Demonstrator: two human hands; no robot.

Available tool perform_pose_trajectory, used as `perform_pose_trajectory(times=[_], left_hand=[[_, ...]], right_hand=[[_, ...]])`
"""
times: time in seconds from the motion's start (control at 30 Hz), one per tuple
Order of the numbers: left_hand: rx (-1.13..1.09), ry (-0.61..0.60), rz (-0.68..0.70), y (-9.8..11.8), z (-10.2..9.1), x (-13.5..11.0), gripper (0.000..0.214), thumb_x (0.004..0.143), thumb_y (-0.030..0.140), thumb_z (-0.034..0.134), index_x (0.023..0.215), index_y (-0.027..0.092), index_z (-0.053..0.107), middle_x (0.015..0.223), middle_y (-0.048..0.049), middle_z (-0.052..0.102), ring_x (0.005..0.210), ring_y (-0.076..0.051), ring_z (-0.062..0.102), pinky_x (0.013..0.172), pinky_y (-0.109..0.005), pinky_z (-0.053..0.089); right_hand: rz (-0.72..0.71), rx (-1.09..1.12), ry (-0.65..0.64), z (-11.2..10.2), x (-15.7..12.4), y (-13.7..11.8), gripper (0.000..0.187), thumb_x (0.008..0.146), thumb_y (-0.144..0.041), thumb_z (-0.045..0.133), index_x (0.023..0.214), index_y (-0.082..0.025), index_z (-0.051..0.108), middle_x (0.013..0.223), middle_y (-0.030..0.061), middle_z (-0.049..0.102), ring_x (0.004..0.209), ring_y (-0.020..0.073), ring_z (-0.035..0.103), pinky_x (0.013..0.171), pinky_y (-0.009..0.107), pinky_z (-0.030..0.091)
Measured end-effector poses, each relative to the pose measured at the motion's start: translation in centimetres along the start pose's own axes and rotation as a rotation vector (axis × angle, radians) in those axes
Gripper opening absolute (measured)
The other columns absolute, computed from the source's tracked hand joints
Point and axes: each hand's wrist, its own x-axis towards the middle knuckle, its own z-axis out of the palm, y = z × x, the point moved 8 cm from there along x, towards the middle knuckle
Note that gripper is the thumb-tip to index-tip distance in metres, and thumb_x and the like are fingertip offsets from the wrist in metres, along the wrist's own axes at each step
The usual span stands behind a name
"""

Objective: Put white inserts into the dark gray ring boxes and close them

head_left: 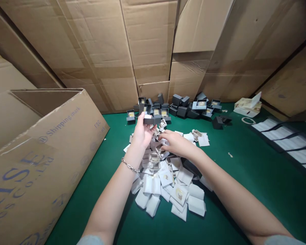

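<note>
My left hand grips a small dark grey jewellery box with its lid raised, above the far end of the pile. A pale patch shows inside this box. My right hand is just right of it and lower, fingers bent inward among white card inserts; whatever its fingertips hold is hidden. Below both wrists spreads a heap of folded white paper pieces, a few with a gold print.
Several dark boxes, some open with yellowish contents, stand along the cardboard wall. A large carton fills the left side. At right are a tissue pack, a tape ring and rows of white pieces on the green table.
</note>
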Motion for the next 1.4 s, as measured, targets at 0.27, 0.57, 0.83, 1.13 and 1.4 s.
perform_pose_trajectory(times=[0.27, 0.57, 0.83, 1.13, 1.4], left_hand=[[-0.125, 0.010, -0.114, -0.6, -0.4, 0.2, 0.030, 0.082, 0.043, 0.055, 0.088, 0.014, 0.059, 0.078, -0.0044, 0.065, 0.066, -0.012, 0.062, 0.060, -0.023, 0.050], [-0.032, -0.337, -0.085, 0.2, 2.2, -1.3, 0.042, 0.077, 0.053, 0.063, 0.099, 0.019, 0.063, 0.097, -0.0036, 0.067, 0.074, -0.011, 0.064, 0.064, -0.022, 0.053], [0.228, -0.587, -0.109, -0.6, 3.5, -3.2, 0.067, 0.059, 0.039, 0.081, 0.121, 0.026, 0.060, 0.104, -0.0059, 0.067, 0.086, -0.021, 0.066, 0.067, -0.028, 0.052], [0.179, -0.481, -0.222, -1.8, 3.3, -2.5, 0.041, 0.069, 0.034, 0.072, 0.107, 0.019, 0.065, 0.091, -0.0054, 0.069, 0.075, -0.017, 0.064, 0.067, -0.029, 0.051], [0.091, -0.183, -0.271, -2.6, 1.5, -1.1, 0.017, 0.077, 0.025, 0.061, 0.090, 0.013, 0.063, 0.070, -0.0007, 0.063, 0.053, -0.009, 0.056, 0.052, -0.023, 0.048]], right_hand=[[0.101, -0.144, -0.275, 3.2, -0.8, 0.3, 0.086, 0.057, -0.024, 0.080, 0.135, -0.023, 0.045, 0.153, 0.0175, 0.024, 0.138, 0.0404, 0.023, 0.103, 0.063, 0.028], [-0.063, -0.224, -0.112, 2.8, -0.7, -2.2, 0.031, 0.072, -0.015, 0.066, 0.102, -0.016, 0.061, 0.133, 0.0184, 0.047, 0.129, 0.0337, 0.037, 0.100, 0.055, 0.035], [-0.034, -0.156, -0.066, 1.2, -0.5, -2.4, 0.027, 0.070, -0.014, 0.064, 0.097, -0.014, 0.062, 0.117, 0.0179, 0.056, 0.114, 0.0334, 0.050, 0.099, 0.063, 0.030], [0.006, -0.050, -0.026, 0.6, 0.0, -0.4, 0.018, 0.078, -0.019, 0.055, 0.095, -0.015, 0.059, 0.097, 0.0119, 0.066, 0.092, 0.0267, 0.061, 0.103, 0.061, 0.027], [-0.020, -0.065, -0.121, 1.8, 0.0, -1.0, 0.014, 0.071, -0.011, 0.051, 0.076, -0.018, 0.062, 0.084, 0.0068, 0.067, 0.087, 0.0244, 0.062, 0.093, 0.045, 0.038]])
